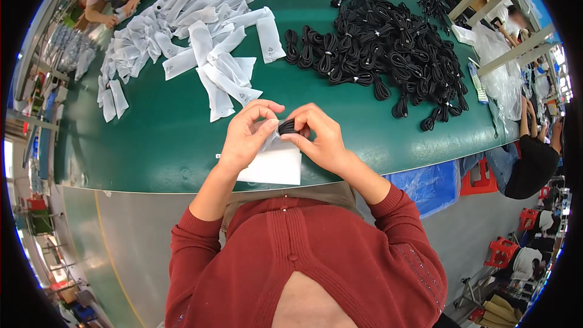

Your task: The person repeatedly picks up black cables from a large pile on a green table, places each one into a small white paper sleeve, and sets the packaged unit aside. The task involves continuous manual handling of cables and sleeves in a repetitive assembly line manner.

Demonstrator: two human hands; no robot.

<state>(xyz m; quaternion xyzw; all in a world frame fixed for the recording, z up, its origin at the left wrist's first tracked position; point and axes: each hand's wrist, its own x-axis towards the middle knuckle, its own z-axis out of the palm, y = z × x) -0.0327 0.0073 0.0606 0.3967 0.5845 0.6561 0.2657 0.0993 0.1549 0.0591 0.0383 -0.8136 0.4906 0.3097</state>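
Cable: was pinched in right grip above table; bag: pinched in left grip, apparently to steady it; pile: lay rightward, seemingly for reach

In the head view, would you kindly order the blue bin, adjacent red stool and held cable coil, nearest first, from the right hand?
1. Cable coil, just left.
2. Blue bin, lower right.
3. Red stool, farther right.

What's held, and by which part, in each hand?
Right hand: black cable, by the coil's right end, between thumb and fingers. Left hand: pale bag, pinched by its edge near the cable; exact grip point partly hidden.
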